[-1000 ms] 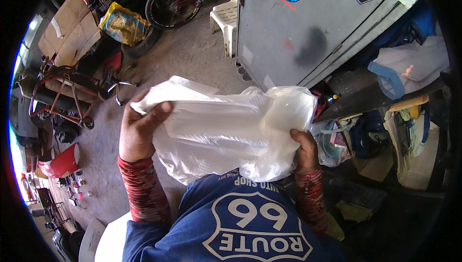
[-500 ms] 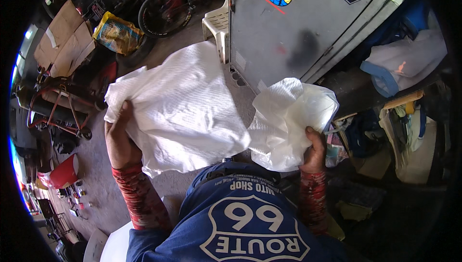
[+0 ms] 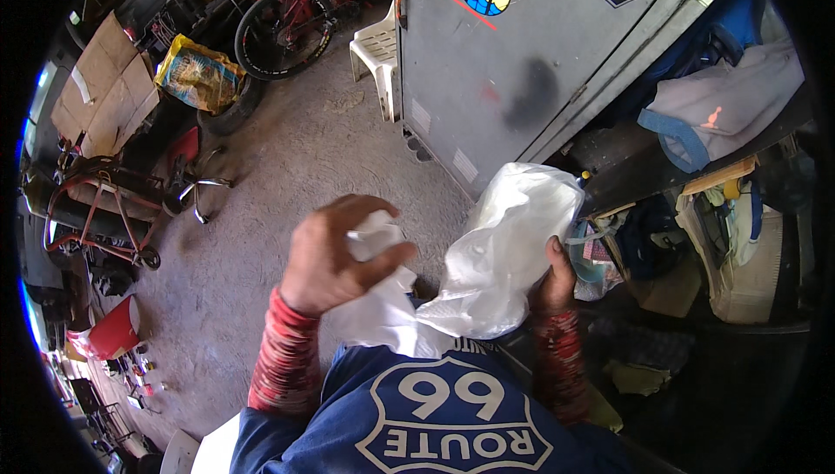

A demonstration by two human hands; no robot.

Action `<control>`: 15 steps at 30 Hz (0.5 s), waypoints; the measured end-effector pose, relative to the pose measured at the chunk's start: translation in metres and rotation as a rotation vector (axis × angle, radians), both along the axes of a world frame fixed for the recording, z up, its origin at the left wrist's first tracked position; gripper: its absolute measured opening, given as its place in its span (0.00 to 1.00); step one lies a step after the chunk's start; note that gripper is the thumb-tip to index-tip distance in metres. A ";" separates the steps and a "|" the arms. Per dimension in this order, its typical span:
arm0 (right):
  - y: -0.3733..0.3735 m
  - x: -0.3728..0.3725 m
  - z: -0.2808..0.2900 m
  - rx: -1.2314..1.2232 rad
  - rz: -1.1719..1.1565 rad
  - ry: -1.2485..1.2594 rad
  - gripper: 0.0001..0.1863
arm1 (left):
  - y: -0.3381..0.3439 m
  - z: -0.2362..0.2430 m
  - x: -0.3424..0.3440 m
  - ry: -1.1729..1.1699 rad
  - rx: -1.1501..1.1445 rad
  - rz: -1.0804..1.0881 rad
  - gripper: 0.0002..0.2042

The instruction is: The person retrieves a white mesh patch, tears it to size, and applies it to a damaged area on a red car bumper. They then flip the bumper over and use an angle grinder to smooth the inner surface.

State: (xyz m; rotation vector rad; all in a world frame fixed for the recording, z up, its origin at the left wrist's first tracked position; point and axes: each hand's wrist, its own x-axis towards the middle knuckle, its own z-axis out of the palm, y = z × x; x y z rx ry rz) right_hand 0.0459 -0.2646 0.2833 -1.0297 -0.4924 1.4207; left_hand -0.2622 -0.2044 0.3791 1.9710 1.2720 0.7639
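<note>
My left hand (image 3: 337, 252) is curled around a gathered white paper towel (image 3: 374, 317), with thumb and fingers apart and part of the paper showing between them. The sheet hangs below the palm, over my blue shirt. To its right, a crumpled, rounded white bundle (image 3: 504, 252) looks thin and partly see-through. I cannot tell whether it is all paper or has plastic around it. My right hand (image 3: 555, 281) grips its right side, thumb upward and other fingers mostly hidden. The sheet and the bundle meet between my hands.
A grey metal cabinet (image 3: 487, 65) stands ahead, with a white plastic chair (image 3: 376, 52) beside it. Bicycle (image 3: 287, 30), yellow sack (image 3: 200, 74), cardboard (image 3: 104, 91) and a red-framed walker-like stand (image 3: 96, 213) sit to the left. A cluttered shelf (image 3: 713, 178) lies right.
My left hand has moved right and turned over, gathering the wide sheet it held spread out. The bundle in my right hand has shifted slightly left and is bunched tighter.
</note>
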 end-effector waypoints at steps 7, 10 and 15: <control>0.005 -0.005 -0.008 0.079 0.170 -0.193 0.39 | 0.004 -0.002 0.056 0.182 0.051 -0.020 0.34; 0.009 -0.015 0.005 0.121 0.151 -0.323 0.36 | 0.005 -0.011 0.068 0.301 0.035 0.025 0.35; 0.012 -0.033 0.013 0.125 0.262 -0.313 0.31 | 0.008 -0.037 0.092 0.383 0.194 0.103 0.37</control>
